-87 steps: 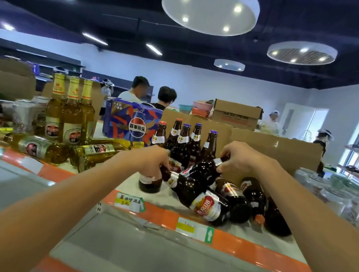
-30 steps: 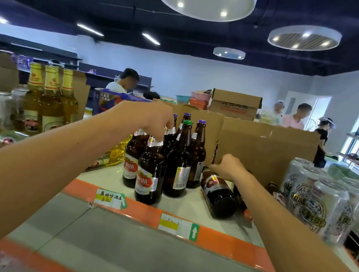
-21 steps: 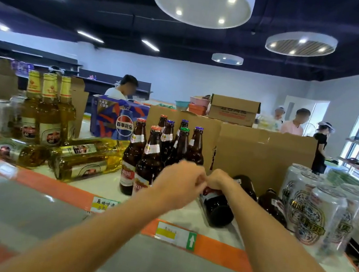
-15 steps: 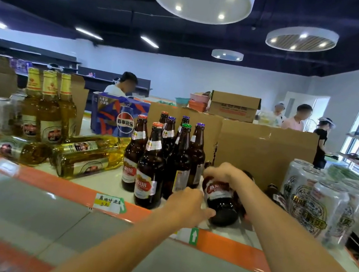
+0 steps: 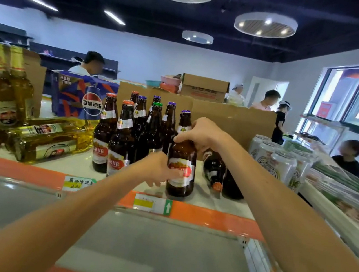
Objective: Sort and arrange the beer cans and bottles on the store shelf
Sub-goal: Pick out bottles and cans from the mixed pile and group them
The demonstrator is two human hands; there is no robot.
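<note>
One upright brown glass bottle, purple cap, on white shelf: your right hand grips its neck, your left hand its label. Seven standing bottles left of your hands; two lying bottles right.

Camera: a single wide-angle one, worn on the person's head.
Facing: forward across the shelf, barely tipped down; a ceiling lamp sits high in frame.
Nearness: close. The left forearm and right forearm run in from the bottom corners to the brown bottle.
</note>
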